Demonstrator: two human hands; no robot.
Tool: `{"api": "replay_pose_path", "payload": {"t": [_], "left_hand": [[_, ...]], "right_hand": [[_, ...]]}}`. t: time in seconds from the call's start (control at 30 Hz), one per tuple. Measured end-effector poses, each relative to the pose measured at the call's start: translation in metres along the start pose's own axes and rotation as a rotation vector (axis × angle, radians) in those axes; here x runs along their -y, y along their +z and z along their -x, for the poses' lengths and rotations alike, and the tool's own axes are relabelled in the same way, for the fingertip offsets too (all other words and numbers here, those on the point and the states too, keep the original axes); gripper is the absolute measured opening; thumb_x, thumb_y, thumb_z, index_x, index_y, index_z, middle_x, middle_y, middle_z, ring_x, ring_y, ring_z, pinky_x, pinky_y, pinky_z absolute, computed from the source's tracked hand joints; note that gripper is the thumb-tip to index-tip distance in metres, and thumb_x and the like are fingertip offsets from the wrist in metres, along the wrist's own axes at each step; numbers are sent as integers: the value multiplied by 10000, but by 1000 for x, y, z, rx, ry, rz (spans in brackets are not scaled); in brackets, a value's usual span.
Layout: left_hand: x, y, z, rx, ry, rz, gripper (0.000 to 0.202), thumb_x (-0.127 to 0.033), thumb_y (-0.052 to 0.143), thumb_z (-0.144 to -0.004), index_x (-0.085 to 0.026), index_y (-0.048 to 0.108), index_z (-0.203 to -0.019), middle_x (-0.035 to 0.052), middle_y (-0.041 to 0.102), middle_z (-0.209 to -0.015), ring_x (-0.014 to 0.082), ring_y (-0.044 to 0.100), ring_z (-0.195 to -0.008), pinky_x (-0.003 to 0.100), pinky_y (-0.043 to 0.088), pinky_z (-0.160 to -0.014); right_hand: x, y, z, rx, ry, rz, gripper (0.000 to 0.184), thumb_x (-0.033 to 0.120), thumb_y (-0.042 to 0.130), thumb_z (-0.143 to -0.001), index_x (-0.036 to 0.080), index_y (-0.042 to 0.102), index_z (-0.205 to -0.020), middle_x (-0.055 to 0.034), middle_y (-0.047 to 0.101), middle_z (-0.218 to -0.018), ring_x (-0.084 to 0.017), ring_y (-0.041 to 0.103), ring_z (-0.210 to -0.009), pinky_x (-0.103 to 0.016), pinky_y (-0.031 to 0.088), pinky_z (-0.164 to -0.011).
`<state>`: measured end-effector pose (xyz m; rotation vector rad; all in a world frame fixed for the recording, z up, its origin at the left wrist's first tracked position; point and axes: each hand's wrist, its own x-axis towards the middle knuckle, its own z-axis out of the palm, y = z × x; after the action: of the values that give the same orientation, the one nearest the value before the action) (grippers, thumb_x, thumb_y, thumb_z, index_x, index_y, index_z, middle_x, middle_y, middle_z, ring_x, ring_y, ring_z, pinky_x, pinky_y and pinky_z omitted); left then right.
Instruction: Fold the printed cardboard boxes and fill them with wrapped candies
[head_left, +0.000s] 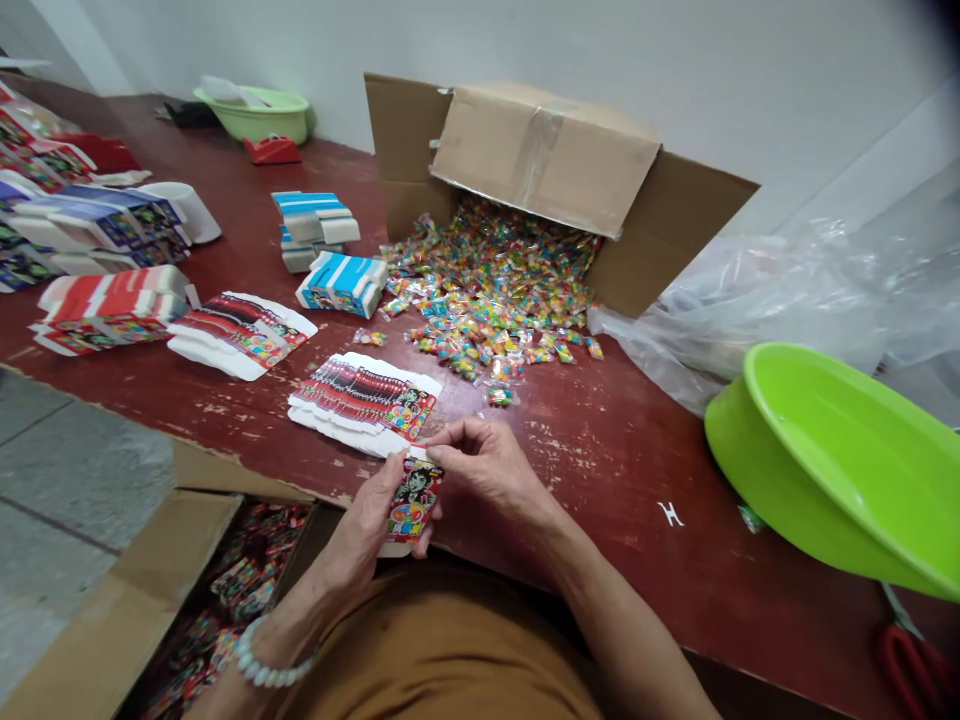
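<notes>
My left hand (pixel 379 510) is closed around a small printed candy box (pixel 415 495), held upright near the table's front edge. At its top end, the thumb and fingers of my right hand (pixel 487 462) pinch the white flap. Just beyond the hands lies a fanned stack of flat red-and-black cartons (pixel 367 400). Another such fanned stack (pixel 240 335) lies to its left. Small wrapped candies (pixel 495 290) spill out of a tipped cardboard box (pixel 544 150) onto the table.
Blue-and-white cartons (pixel 345 285) and red carton bundles (pixel 112 305) stand at the left. A green basin (pixel 832 470) tilts at the right, near red-handled scissors (pixel 911 665). Below the table's edge, an open carton (pixel 124 610) holds filled packets. Clear plastic (pixel 810 290) lies behind.
</notes>
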<state>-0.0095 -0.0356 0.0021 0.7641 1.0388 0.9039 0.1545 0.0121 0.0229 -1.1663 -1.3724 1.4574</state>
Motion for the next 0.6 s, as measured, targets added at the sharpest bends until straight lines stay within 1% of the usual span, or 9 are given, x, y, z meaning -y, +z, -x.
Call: {"api": "replay_pose_path", "payload": {"t": [0.1, 0.23, 0.33, 0.4, 0.43, 0.47, 0.5, 0.53, 0.6], "left_hand": [[0, 0, -1, 6, -17, -1, 684, -708, 553, -858, -132, 625, -1218, 31, 695, -627, 133, 571, -377, 232, 453, -409], [1, 4, -2, 22, -22, 41, 723, -687, 543, -874, -183, 509, -1392, 2, 667, -623, 148, 575, -378, 238, 461, -385], [4, 9, 0, 50, -65, 98, 658, -638, 594, -869, -239, 469, -1378, -15, 665, -661, 157, 583, -385, 255, 475, -386], [9, 9, 4, 79, -98, 171, 563, -561, 672, -852, -260, 493, -1293, -2, 695, -738, 171, 638, -462, 277, 521, -462], [12, 7, 6, 85, -102, 213, 513, -513, 709, -843, -259, 514, -1244, 15, 716, -791, 181, 678, -543, 288, 550, -537], [14, 5, 9, 84, -105, 249, 472, -470, 738, -835, -254, 538, -1204, 34, 735, -850, 193, 710, -641, 297, 567, -620], [17, 1, 13, 80, -117, 275, 442, -437, 757, -828, -247, 565, -1178, 56, 748, -920, 206, 727, -742, 303, 570, -692], [19, -3, 16, 76, -143, 285, 424, -414, 772, -821, -236, 593, -1161, 78, 754, -990, 216, 728, -821, 306, 566, -736], [21, -15, 24, 63, -219, 259, 409, -375, 810, -785, -215, 645, -1123, 94, 751, -1044, 223, 713, -860, 318, 563, -752]], "right_hand": [[1, -2, 6, 32, -124, 151, 104, 257, 673, -826, 175, 737, -817, -35, 749, -829, -168, 660, -769, -281, 503, -714], [0, -5, 15, 196, -242, 205, 177, 274, 579, -941, 196, 715, -860, -52, 742, -1006, -184, 673, -978, -323, 502, -887], [-7, -9, 14, 195, -281, 301, 123, 244, 608, -925, 201, 720, -896, -47, 709, -987, -168, 659, -940, -310, 495, -875], [-13, -19, 5, 160, -277, 379, 107, 238, 637, -901, 195, 724, -855, -39, 693, -930, -161, 650, -891, -288, 495, -836], [-16, -27, -2, 94, -250, 442, 121, 240, 636, -900, 194, 722, -828, -36, 689, -910, -160, 648, -886, -281, 494, -832], [-19, -36, -9, -15, -210, 509, 133, 240, 626, -902, 191, 720, -823, -39, 688, -912, -163, 648, -885, -278, 493, -828], [-22, -47, -17, -182, -133, 607, 140, 234, 602, -911, 190, 722, -852, -44, 689, -915, -166, 648, -874, -278, 493, -816], [-24, -58, -25, -366, -31, 725, 146, 272, 600, -917, 199, 726, -923, -53, 690, -975, -178, 649, -910, -291, 490, -848], [-31, -78, -37, -515, 57, 794, 258, 358, 611, -913, 160, 708, -1045, -132, 661, -1094, -257, 626, -1027, -381, 466, -921]]}}
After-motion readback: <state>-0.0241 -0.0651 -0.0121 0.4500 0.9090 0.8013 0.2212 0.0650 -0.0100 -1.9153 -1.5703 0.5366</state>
